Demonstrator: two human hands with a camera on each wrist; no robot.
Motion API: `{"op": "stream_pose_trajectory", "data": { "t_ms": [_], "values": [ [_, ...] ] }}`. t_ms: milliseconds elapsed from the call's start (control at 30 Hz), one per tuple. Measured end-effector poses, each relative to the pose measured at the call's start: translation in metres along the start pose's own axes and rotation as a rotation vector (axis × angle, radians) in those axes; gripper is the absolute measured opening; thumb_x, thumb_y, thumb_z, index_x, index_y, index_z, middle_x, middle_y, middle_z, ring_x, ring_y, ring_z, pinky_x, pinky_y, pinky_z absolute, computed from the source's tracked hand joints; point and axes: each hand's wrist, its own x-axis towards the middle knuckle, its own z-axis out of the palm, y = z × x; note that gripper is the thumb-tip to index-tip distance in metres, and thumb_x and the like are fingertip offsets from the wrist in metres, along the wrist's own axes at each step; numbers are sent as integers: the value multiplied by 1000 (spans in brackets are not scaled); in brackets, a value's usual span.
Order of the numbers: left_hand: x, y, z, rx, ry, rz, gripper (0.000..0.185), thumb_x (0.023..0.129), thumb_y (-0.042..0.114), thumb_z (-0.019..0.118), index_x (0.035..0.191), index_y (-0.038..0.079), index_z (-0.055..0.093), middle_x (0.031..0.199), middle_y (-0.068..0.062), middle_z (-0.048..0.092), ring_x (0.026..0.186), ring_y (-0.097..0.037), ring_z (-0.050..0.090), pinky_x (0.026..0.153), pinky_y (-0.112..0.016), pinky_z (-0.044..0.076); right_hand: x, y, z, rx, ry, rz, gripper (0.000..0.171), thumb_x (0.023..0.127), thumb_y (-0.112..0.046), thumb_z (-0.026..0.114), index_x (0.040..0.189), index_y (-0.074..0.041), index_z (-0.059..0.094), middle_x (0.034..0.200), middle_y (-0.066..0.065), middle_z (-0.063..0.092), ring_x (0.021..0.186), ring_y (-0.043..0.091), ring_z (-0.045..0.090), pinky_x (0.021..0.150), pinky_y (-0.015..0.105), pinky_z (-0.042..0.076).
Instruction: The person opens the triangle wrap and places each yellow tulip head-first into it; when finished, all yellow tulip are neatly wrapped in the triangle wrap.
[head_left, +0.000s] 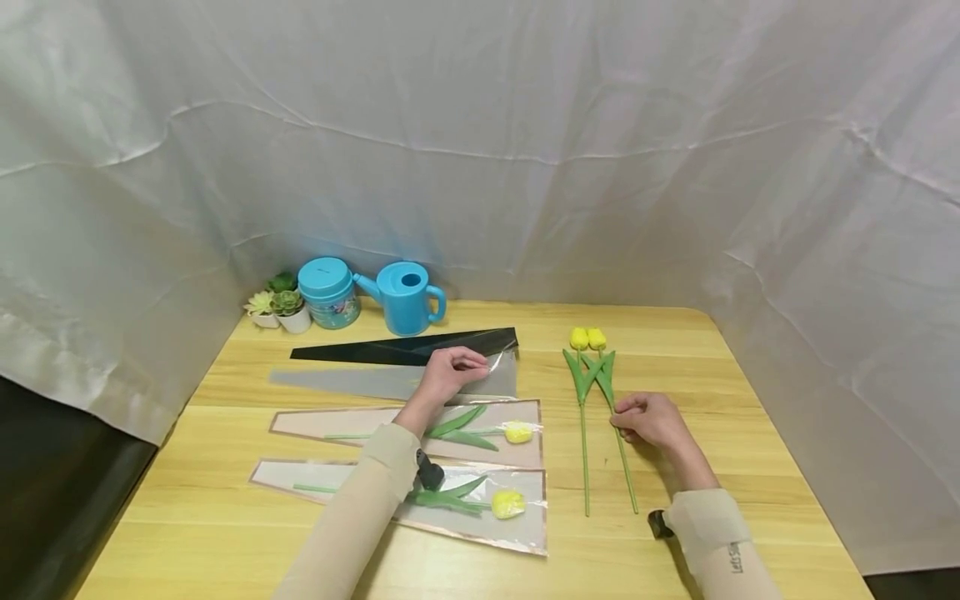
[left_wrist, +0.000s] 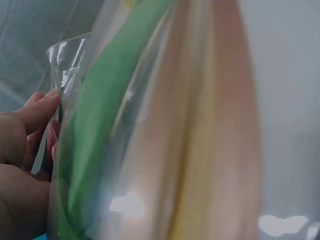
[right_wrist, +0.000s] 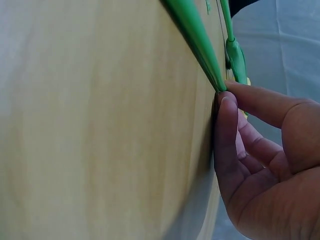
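Observation:
My left hand point(head_left: 448, 373) is over the wide end of a grey wrapping sleeve point(head_left: 337, 383), thumb and fingers pinching its clear film point(left_wrist: 67, 62), which lifts at the edge. My right hand point(head_left: 654, 419) pinches the green stem of the right-hand artificial tulip point(head_left: 597, 339) just below its leaves; the right wrist view shows thumb and finger on the stem point(right_wrist: 202, 55). Beside it lies another yellow tulip point(head_left: 578, 338), their leaves crossing. Nearer me, a pink-backed sleeve point(head_left: 300, 422) and a white-backed sleeve point(head_left: 281, 476) each contain one yellow tulip.
A black sleeve point(head_left: 345, 352) lies behind the grey one. At the back left stand small potted succulents point(head_left: 287, 304), a blue-lidded jar point(head_left: 327, 287) and a blue watering can point(head_left: 407, 304). Pale curtains point(head_left: 480, 167) surround the wooden table point(head_left: 750, 467).

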Motion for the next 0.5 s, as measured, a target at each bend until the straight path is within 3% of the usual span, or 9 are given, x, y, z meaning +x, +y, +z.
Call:
{"op": "stream_pose_trajectory", "data": {
  "t_ms": [133,267,500],
  "values": [
    [0,4,0,7,25,19,18,88,10,84,105,5,79,101,-13,80,87,-19,71,75,-28,55,1,0,0,-5,4,3,28,93,-5,73,115,11,65,88,13,75,69,17,69,63,31,60],
    [1,6,1,13,55,37,17,88,11,84,104,7,79,99,-8,80,84,-12,69,75,-25,55,1,1,1,-9,3,6,27,93,-4,74,114,11,65,89,14,75,69,17,69,63,31,60],
    [3,8,2,22,91,79,16,88,11,83,103,8,79,97,-6,79,85,-11,68,78,-25,53,2,1,0,-23,6,5,26,94,-6,73,114,10,66,85,12,74,69,16,69,63,30,60]
  ]
}}
